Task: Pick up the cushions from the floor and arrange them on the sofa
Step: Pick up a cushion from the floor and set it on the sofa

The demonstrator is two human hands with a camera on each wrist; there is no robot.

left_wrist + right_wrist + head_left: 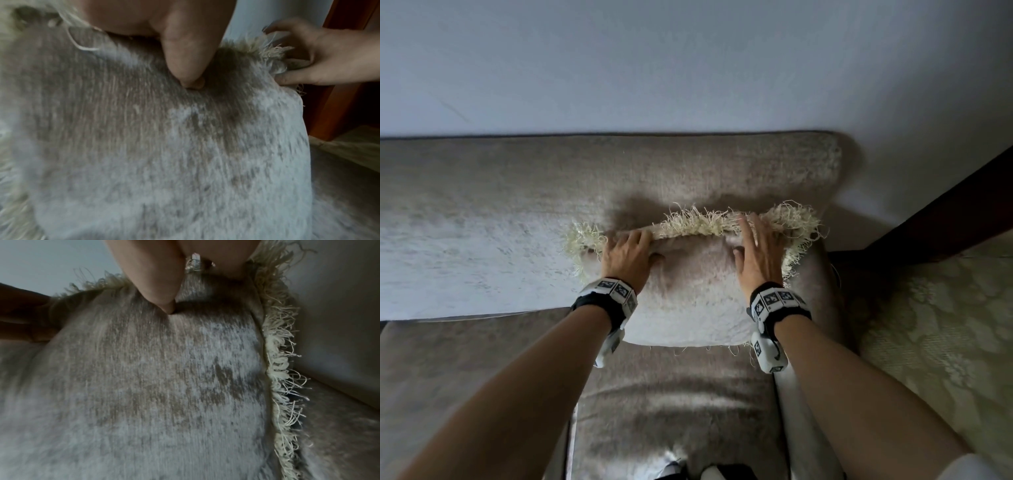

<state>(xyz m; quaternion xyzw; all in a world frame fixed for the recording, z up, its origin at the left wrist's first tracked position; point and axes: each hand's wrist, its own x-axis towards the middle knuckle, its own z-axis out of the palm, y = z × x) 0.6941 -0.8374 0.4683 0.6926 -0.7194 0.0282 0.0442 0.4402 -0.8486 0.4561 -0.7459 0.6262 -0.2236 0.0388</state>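
Note:
A grey velvety cushion [688,301] with a cream fringe [705,221] stands upright on the sofa seat [671,394], leaning against the backrest [517,205] near the sofa's right end. My left hand [643,246] grips its top edge on the left, fingers curled over the fringe and thumb [189,65] pressed into the front face. My right hand [748,240] holds the top edge near the right corner, fingers over the fringe and thumb [158,288] on the front. The cushion [154,378] fills both wrist views. No floor or other cushion shows.
The sofa's armrest [815,291] rises just right of the cushion. Beyond it are a dark wooden piece [945,212] and a pale patterned fabric surface [945,325]. A plain wall [688,68] stands behind the backrest. The seat stretches bare to the left.

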